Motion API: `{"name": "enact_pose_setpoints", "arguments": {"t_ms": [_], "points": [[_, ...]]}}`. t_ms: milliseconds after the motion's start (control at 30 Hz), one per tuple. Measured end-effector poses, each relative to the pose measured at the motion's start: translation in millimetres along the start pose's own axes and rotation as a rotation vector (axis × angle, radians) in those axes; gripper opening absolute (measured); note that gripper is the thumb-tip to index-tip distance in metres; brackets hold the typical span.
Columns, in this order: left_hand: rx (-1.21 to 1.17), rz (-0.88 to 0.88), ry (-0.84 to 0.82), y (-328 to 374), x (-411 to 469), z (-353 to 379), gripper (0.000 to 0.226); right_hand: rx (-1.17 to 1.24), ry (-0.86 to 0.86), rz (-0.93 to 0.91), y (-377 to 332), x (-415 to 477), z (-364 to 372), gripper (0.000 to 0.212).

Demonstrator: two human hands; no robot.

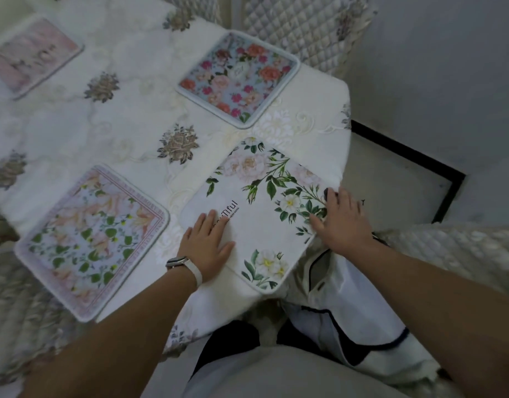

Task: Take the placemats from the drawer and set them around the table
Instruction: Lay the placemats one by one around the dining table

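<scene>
Now: both palms flat on the white placemat

Your left hand [208, 245] lies palm down on the near-left part of the white rose placemat [264, 208], fingers straight and slightly spread, partly covering its printed word. Nothing is gripped; the hand just rests on the fabric, forearm coming in from the near left, a pale watch band [187, 268] on the wrist. Your right hand [343, 218] is also flat, fingers fanned wide across the mat's right edge at the table corner, holding nothing, forearm reaching in from the near right.

That mat sits at the near-right corner of the tablecloth [127, 116]. A lily placemat [92, 239] lies just to its left, a blue rose placemat [239, 79] beyond it, and a pink placemat [32, 54] at far left, well apart.
</scene>
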State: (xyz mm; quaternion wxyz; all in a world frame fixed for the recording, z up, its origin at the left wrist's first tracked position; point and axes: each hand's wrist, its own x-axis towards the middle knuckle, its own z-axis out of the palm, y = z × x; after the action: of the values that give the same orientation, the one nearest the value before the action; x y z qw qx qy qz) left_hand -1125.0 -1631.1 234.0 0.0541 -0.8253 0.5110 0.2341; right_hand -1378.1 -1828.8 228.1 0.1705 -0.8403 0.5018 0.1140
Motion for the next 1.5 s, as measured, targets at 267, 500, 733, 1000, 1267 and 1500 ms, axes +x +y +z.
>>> {"name": "enact_pose_setpoints", "arguments": {"t_ms": [267,500,733,1000,1267,1500], "points": [[-0.139,-0.084,0.241,9.8,-40.2,-35.9,0.063,0.014,0.153,-0.318,-33.7,-4.7,-47.8,0.045],[-0.045,-0.208,0.275,-25.2,-85.4,-58.3,0.063,-0.004,0.085,-0.619,-111.1,-18.2,-80.5,0.056],[0.018,-0.336,0.359,-82.6,-144.7,-74.3,0.062,-0.074,0.06,-0.768,-179.9,-40.4,-106.0,0.06],[0.033,-0.425,0.446,-165.2,-253.0,-74.2,0.063,-0.132,0.115,-1.032,-316.3,-114.4,-76.7,0.06],[0.018,-0.518,0.566,-282.3,-405.9,-44.5,0.06,-0.214,0.128,-1.232,-476.2,-242.8,-22.7,0.065],[-0.081,-0.648,0.691,-350.3,-520.1,-13.5,0.054,-0.208,0.099,-1.33,-581.1,-331.6,17.6,0.054]]}}
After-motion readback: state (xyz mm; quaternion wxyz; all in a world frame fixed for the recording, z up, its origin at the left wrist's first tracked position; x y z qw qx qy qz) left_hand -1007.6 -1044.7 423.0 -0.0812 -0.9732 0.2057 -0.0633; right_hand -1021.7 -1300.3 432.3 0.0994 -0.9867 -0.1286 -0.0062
